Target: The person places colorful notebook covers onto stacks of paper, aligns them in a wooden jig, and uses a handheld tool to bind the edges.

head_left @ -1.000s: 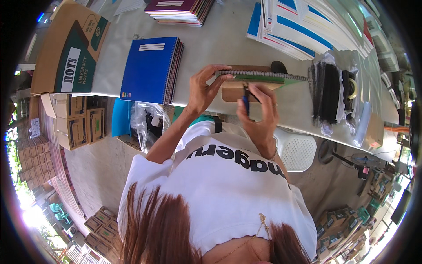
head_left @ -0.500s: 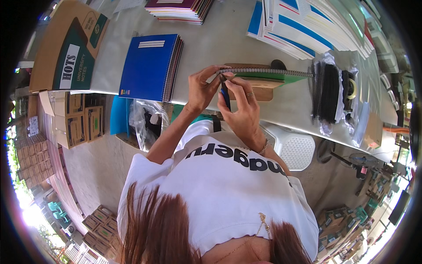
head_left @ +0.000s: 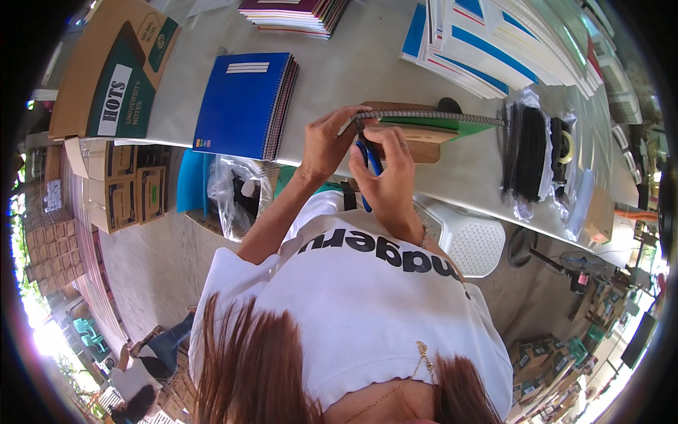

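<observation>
A spiral-bound notebook (head_left: 472, 127) with a green cover stands on its edge, its dark coil upward, against a small wooden stand (head_left: 421, 152). My left hand (head_left: 329, 141) grips the left end of the notebook, fingers closed round the coil. In my right hand (head_left: 392, 173) is a pair of blue-handled pliers (head_left: 371, 157), the jaws up at the coil's left end beside my left fingertips. Whether the jaws bite the wire is too small to tell.
A stack of blue spiral notebooks (head_left: 240, 106) lies left, with a cardboard box (head_left: 116, 78) beyond. Loose printed sheets (head_left: 487, 42) pile up at the far right. Black coils (head_left: 526, 148) in plastic lie right, near a tape roll (head_left: 567, 147). A white stool (head_left: 473, 244) stands below the table.
The blue pliers' handles have spread apart and show more in my right hand. My left hand stays on the notebook. A person has come into view at the lower left.
</observation>
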